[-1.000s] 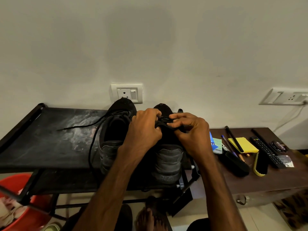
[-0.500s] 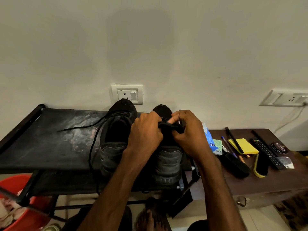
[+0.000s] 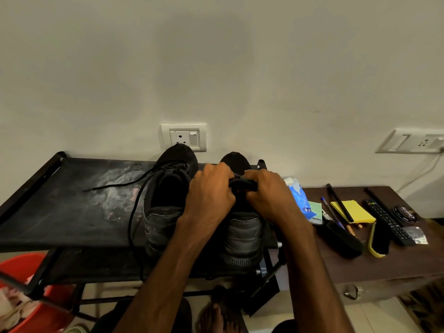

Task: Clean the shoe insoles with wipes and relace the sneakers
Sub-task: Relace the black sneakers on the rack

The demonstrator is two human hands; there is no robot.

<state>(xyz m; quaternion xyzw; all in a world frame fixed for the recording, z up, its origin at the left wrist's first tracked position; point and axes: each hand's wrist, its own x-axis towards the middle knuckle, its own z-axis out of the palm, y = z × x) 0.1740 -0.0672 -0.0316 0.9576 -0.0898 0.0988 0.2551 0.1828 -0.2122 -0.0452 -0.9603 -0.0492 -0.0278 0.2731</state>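
Red plastic shows at the lower left, a bucket (image 3: 21, 272) on the floor under the black fabric-topped rack (image 3: 60, 212). The rack's top carries pale dusty smears near its middle. A loose black lace (image 3: 115, 185) trails across those smears from the left sneaker (image 3: 163, 212) and loops down over the rack's front edge. That sneaker stands toe to the wall, its opening gaping, below a white wall socket (image 3: 183, 137).

Just beside it, at the rack's right end, stands the right sneaker (image 3: 243, 234), heel toward the front edge. Both hands sit over its lacing area. The left hand (image 3: 209, 195) has its fingers curled tight, and the right hand (image 3: 266, 195) is curled the same way. Between them they pinch a black strip (image 3: 242, 182) stretched across the shoe. Whether it is lace or tongue cannot be told.

Past the rack's right edge, on the brown desk (image 3: 384, 265), a blue wipes pack (image 3: 299, 200) lies at the left edge. Next come a pen (image 3: 330, 210), a yellow notepad (image 3: 355, 212), a black brush (image 3: 343, 239), a yellow-edged brush (image 3: 378, 239), a remote (image 3: 386, 219) and a round tin (image 3: 406, 213).
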